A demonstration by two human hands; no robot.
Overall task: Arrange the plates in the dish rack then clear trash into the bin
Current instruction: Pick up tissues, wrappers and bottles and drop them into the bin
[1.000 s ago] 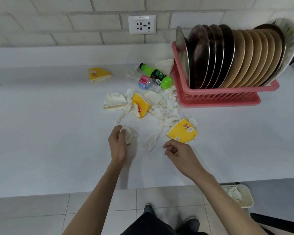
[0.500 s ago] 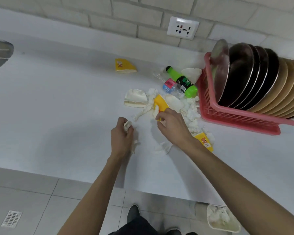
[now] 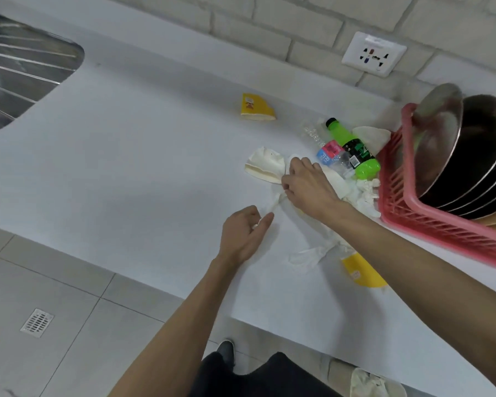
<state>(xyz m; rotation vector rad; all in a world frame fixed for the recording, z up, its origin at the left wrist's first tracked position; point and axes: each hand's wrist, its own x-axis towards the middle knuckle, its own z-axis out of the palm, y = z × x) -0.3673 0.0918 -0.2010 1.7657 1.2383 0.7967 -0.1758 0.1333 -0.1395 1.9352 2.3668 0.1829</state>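
Observation:
Steel, dark and tan plates (image 3: pixel 470 156) stand upright in the pink dish rack (image 3: pixel 430 224) at the right. Trash lies on the white counter (image 3: pixel 126 173): crumpled tissues (image 3: pixel 364 193), a crushed white paper cup (image 3: pixel 265 164), a green bottle (image 3: pixel 352 150), a clear bottle with a pink-blue label (image 3: pixel 328 153), and yellow cup pieces (image 3: pixel 255 108), (image 3: pixel 361 273). My left hand (image 3: pixel 242 234) holds a small wad of tissue, its fingers curled. My right hand (image 3: pixel 307 186) pinches a strip of white tissue (image 3: pixel 275 203) beside the crushed cup.
A steel sink drainboard (image 3: pixel 23 78) sits at the far left. A wall socket (image 3: pixel 372 53) is above the rack. The bin (image 3: pixel 375 382) holding tissue stands on the tiled floor under the counter's edge at bottom right. A floor drain (image 3: pixel 37 322) lies at bottom left.
My right hand went from near the yellow cup piece up into the trash pile and now pinches tissue by the crushed cup. The view has swung left and tilted. My left hand keeps its wad.

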